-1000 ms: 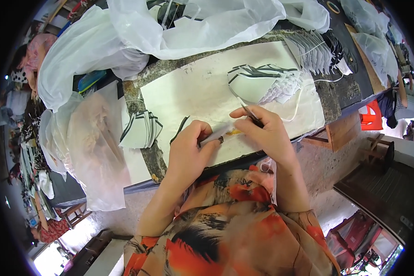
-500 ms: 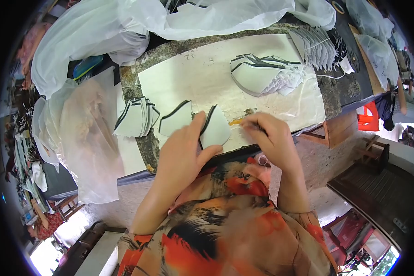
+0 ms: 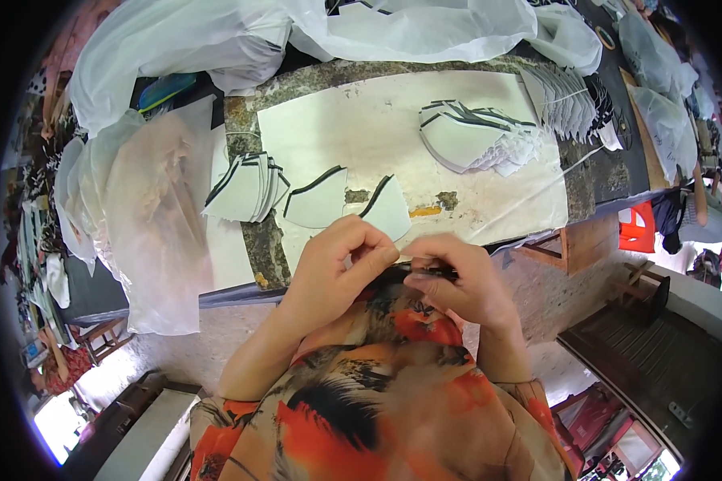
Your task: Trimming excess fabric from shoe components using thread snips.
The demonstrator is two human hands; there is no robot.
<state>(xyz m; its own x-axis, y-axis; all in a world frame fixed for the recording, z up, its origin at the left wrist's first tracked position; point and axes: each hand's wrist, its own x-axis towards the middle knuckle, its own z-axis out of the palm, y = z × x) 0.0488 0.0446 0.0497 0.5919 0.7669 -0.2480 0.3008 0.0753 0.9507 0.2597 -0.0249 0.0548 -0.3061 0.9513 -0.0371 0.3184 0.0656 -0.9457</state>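
My left hand (image 3: pixel 341 268) is closed in a pinch at the table's near edge, thumb and forefinger together. Anything between those fingertips is too small to make out. Just beyond it lies a white curved fabric panel (image 3: pixel 391 212) with black edging, its near end partly covered by the hand. Close by on the right, my right hand (image 3: pixel 465 279) is curled around a small dark object (image 3: pixel 440 271), mostly hidden. A second white edged panel (image 3: pixel 317 200) rests to the left, beside a small fanned stack of similar panels (image 3: pixel 249 188).
A larger pile of edged white panels (image 3: pixel 465 136) lies on the pale sheet (image 3: pixel 337 120) covering the worktable. Another tied stack (image 3: pixel 557 100) stands at the far right. Translucent plastic bags (image 3: pixel 156 232) line the left and far sides. A red stool (image 3: pixel 636 227) stands beyond, right.
Both hands have drawn toward me and come closer together. My left hand has lifted off the nearer panel and changed from spread fingers to a pinch. The view has shifted slightly.
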